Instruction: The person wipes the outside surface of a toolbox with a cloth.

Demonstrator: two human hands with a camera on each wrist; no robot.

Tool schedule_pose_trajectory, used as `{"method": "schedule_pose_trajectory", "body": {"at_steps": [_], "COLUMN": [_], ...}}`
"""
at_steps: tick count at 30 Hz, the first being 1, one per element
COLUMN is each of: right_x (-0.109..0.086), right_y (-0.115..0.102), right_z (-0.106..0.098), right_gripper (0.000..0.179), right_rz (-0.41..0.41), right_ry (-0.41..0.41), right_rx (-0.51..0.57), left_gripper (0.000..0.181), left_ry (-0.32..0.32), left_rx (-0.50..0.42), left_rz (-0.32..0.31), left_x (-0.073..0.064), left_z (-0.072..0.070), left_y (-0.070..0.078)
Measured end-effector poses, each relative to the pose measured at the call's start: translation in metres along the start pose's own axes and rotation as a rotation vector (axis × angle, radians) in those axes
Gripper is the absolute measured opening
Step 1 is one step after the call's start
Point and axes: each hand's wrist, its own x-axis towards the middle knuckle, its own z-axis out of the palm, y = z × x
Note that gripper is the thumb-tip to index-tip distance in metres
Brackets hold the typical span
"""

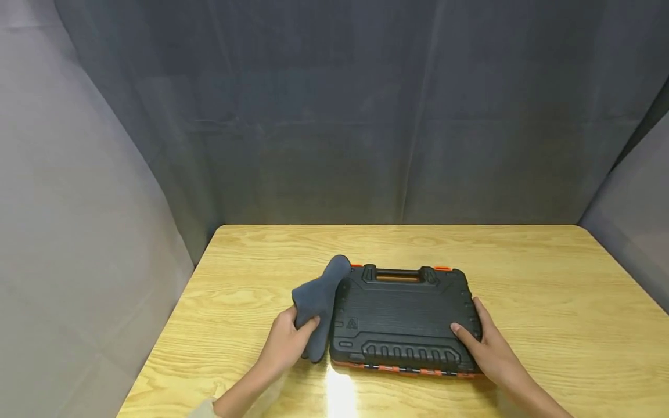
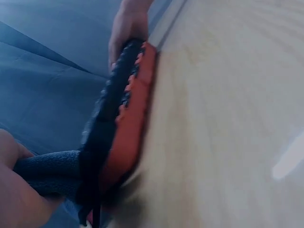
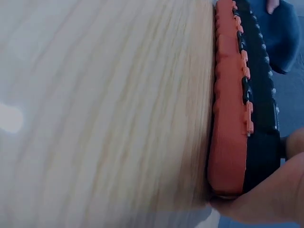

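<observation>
Pinching folded dark-blue cloth (image 1: 320,293) in L hand (image 1: 287,341), up against L end of black case (image 1: 402,310). Gripping R end of same w/ R hand (image 1: 491,351), w/ thumb (image 1: 457,329) on top. Noted closed, flat on wooden surface (image 1: 251,261), w/ hinges (image 1: 410,370) nearest and handle (image 1: 398,271) at far side. Judged approx. mid-job, w/ cloth at L end only and R end steadied. Not yet finished, going by grip of both hands. Can't tell amt. done or left elsewhere.

A yellow wood-grain table (image 1: 554,284) with rounded far corners carries a case (image 1: 402,307), its black side up.
</observation>
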Motion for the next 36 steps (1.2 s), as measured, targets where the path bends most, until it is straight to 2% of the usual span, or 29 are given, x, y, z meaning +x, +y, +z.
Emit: {"method": "schedule_pose_trajectory", "body": {"at_steps": [4, 7, 11, 14, 18, 21, 24, 26, 29, 32, 36], "right_x": [0.005, 0.003, -0.005, -0.008, -0.005, 0.004, 0.013, 0.015, 0.014, 0.009, -0.001], "right_y": [-0.004, -0.012, -0.035, -0.059, -0.084, -0.091, -0.093, -0.092, -0.091, -0.089, -0.085], "right_z": [-0.008, -0.013, -0.011, -0.006, -0.003, -0.006, -0.013, -0.016, -0.017, -0.017, -0.021], "right_gripper": [0.102, 0.103, 0.096, 0.091, 0.097, 0.105, 0.109, 0.098, 0.067, 0.042, 0.03], "right_rz": [0.021, -0.012, -0.173, -0.316, -0.447, -0.543, -0.667, -0.738, -0.804, -0.806, -0.752], "right_ry": [0.006, 0.026, 0.047, 0.011, -0.049, -0.101, -0.2, -0.274, -0.353, -0.321, -0.189], "right_rx": [-0.111, -0.162, -0.132, -0.062, -0.016, 0.017, 0.086, 0.134, 0.165, 0.164, 0.113], "left_gripper": [0.037, 0.034, 0.033, 0.032, 0.033, 0.035, 0.034, 0.034, 0.033, 0.034, 0.038], "left_ry": [0.066, 0.086, 0.047, -0.02, -0.149, -0.279, -0.402, -0.449, -0.466, -0.456, -0.484], "left_rx": [-0.017, -0.021, -0.046, -0.07, -0.099, -0.141, -0.188, -0.212, -0.218, -0.221, -0.264], "left_rz": [0.056, 0.112, 0.182, 0.243, 0.312, 0.326, 0.326, 0.323, 0.321, 0.308, 0.271], "left_x": [0.008, 0.011, 0.012, 0.013, 0.011, 0.008, 0.005, 0.004, 0.005, 0.008, 0.012], "left_z": [-0.004, -0.005, -0.003, 0.002, 0.013, 0.023, 0.031, 0.035, 0.037, 0.038, 0.038], "left_y": [0.012, 0.023, 0.036, 0.045, 0.057, 0.065, 0.069, 0.071, 0.07, 0.068, 0.063]}}
